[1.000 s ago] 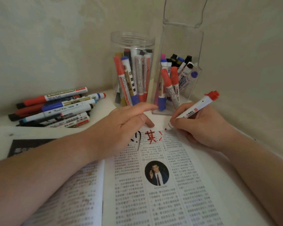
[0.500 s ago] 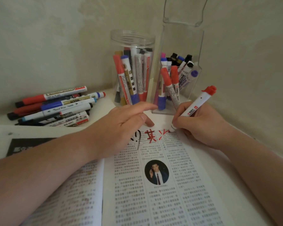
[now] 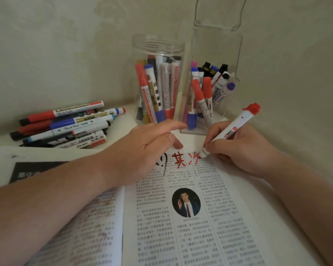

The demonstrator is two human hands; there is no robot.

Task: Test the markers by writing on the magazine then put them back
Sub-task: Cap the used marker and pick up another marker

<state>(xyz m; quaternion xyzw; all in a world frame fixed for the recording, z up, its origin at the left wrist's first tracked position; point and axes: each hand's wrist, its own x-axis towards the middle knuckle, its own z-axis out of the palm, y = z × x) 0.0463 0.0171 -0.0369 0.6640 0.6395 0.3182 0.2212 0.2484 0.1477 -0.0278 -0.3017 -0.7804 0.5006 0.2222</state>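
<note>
Evidently mid-stroke, the right hand [image 3: 244, 148] has its grip curled round the red marker [image 3: 231, 131], tip on the magazine [image 3: 200, 237] beside red strokes; the left hand [image 3: 142, 150], fingers loosely straight, steadies the page.

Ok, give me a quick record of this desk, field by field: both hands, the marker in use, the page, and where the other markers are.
Writing: right hand grips a white marker with a red cap, tip down on the page
Bracing: left hand rests on the open printed magazine, fingers mostly straight
Marks: red ink strokes at the page top
Containers: round clear plastic jar and square clear acrylic holder, both holding markers
Loose: pile of loose markers on the white table, left of the jar
</note>
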